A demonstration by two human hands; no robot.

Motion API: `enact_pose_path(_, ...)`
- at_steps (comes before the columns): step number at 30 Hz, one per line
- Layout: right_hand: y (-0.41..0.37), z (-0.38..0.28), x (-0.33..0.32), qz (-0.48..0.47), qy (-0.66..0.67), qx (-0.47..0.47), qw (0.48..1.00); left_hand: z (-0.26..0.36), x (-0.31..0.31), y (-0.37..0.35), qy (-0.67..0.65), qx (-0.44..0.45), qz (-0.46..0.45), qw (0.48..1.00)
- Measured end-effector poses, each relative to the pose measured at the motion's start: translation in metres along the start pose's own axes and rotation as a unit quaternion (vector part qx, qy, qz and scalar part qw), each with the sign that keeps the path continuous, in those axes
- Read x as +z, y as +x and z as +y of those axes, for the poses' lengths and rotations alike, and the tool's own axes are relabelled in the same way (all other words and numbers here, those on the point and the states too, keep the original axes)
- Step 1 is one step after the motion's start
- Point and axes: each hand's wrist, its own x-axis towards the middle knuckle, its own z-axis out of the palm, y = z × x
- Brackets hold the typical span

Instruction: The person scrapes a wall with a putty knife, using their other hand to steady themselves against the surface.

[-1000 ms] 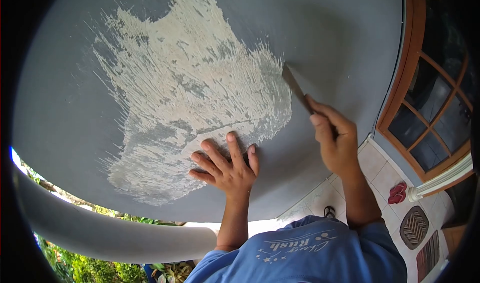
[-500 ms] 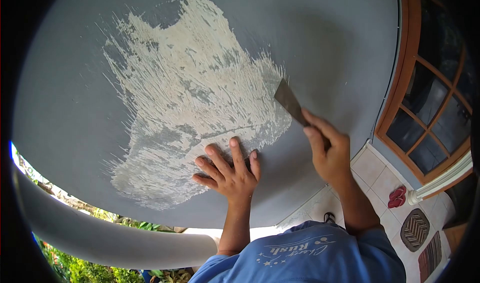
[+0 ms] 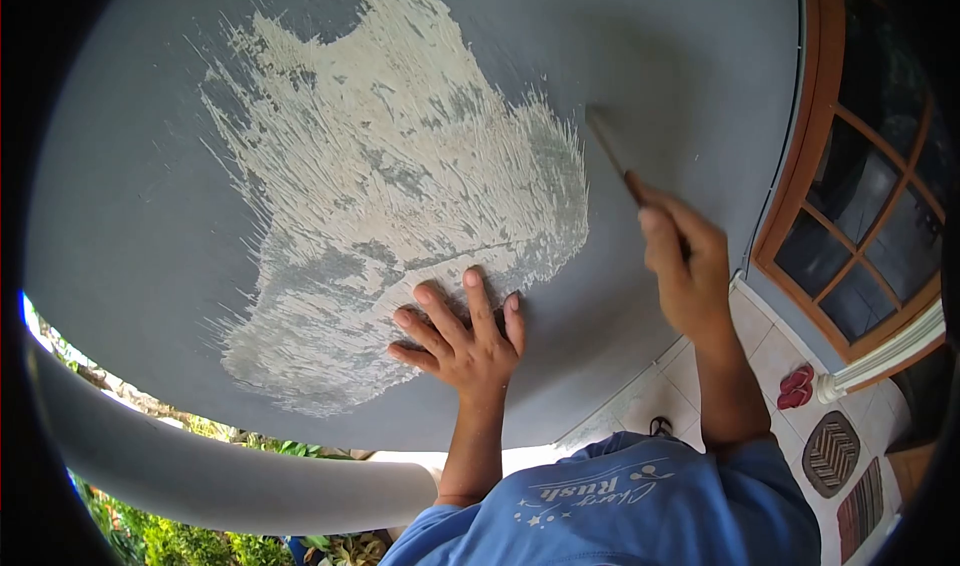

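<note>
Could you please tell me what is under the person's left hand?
The rough pale patch shows above the left hand, grey wall below; what lies directly beneath is covered.

One scraper [image 3: 612, 146], one scraped patch [image 3: 400, 146], two floor mats [image 3: 831, 454], two red slippers [image 3: 796, 387] and one window [image 3: 868, 216] are seen.

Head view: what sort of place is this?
Probably a house's tiled porch: a wood-framed window faces the tiles, red slippers lie near a patterned mat, and green plants grow outside.
</note>
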Motion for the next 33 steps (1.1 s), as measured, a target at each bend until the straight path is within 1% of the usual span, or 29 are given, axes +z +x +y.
enact_pose_path(3,-0.031,0.016,0.016,-0.030,-0.024,-0.066,0.997,0.001,0.002,0.000,0.009,-0.001,0.005,1.000)
enact_pose_path(6,-0.017,0.009,0.007,-0.019,-0.026,-0.012,0.999,0.001,0.000,0.001,-0.002,-0.002,-0.001,1.000)
enact_pose_path(7,-0.015,0.010,0.006,-0.022,-0.002,-0.010,1.000,0.001,0.001,0.000,-0.001,-0.003,0.000,1.000)
enact_pose_path(10,-0.018,0.008,0.001,-0.028,0.012,0.019,0.999,0.000,0.000,-0.001,0.006,-0.002,-0.008,1.000)
enact_pose_path(12,-0.026,0.024,0.008,-0.017,-0.048,-0.098,0.994,0.000,-0.001,-0.002,0.001,0.002,-0.005,1.000)
enact_pose_path(14,-0.015,0.030,0.007,-0.013,-0.082,-0.133,0.988,0.002,0.006,0.002,0.001,-0.011,0.005,1.000)
enact_pose_path(16,0.004,0.006,0.001,-0.017,-0.087,-0.049,0.995,0.003,0.002,-0.004,-0.002,-0.021,-0.013,1.000)
enact_pose_path(18,0.010,-0.003,-0.006,-0.034,-0.065,-0.027,0.997,0.000,0.000,-0.003,0.006,-0.008,-0.013,1.000)
enact_pose_path(20,0.008,0.004,-0.011,-0.044,-0.077,-0.086,0.992,0.000,0.001,0.000,-0.001,0.000,-0.001,1.000)
enact_pose_path(21,-0.008,0.022,-0.010,-0.049,-0.098,-0.149,0.983,0.000,0.002,-0.001,0.003,-0.001,-0.001,1.000)
enact_pose_path(24,-0.002,0.035,-0.008,-0.042,-0.177,-0.266,0.947,0.001,0.003,-0.001,0.011,-0.002,0.004,1.000)
enact_pose_path(26,0.012,0.015,-0.008,-0.036,-0.151,-0.183,0.971,0.000,0.001,-0.001,0.015,0.003,-0.001,1.000)
enact_pose_path(29,0.024,-0.021,-0.026,-0.110,-0.131,-0.079,0.982,0.000,0.000,-0.001,0.015,0.002,-0.003,1.000)
enact_pose_path(32,0.004,0.019,-0.024,-0.090,-0.154,-0.208,0.962,0.002,0.003,-0.001,0.018,-0.003,0.002,1.000)
enact_pose_path(33,0.008,0.020,-0.024,-0.073,-0.221,-0.310,0.922,0.002,0.004,-0.001,0.021,-0.004,0.004,1.000)
